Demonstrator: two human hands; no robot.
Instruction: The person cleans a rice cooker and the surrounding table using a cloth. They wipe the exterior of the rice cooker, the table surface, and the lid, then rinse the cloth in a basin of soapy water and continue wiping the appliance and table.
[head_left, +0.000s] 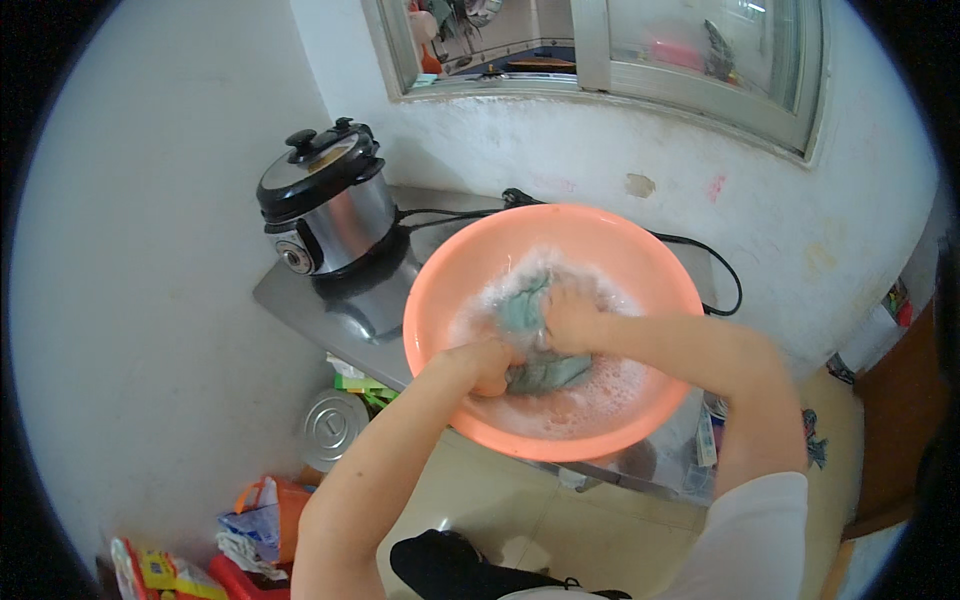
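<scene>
An orange plastic basin (555, 448) holds sudsy water and a wet green cloth (551, 373). The cloth lies partly under the foam, in two visible folds. At its lower left, my left hand (491, 366) grips the cloth's edge with curled fingers, partly in the water. Above and to the right, my right hand (574, 316) is closed on the upper part of the same cloth; this hand is blurred and its fingertips are hidden by cloth and suds.
The basin stands on a metal table (300, 304) against a white wall. An electric pressure cooker (330, 202) is at the left. A black cable (720, 262) runs behind the basin. Below are a round metal tin (335, 424) and an orange bag (294, 514).
</scene>
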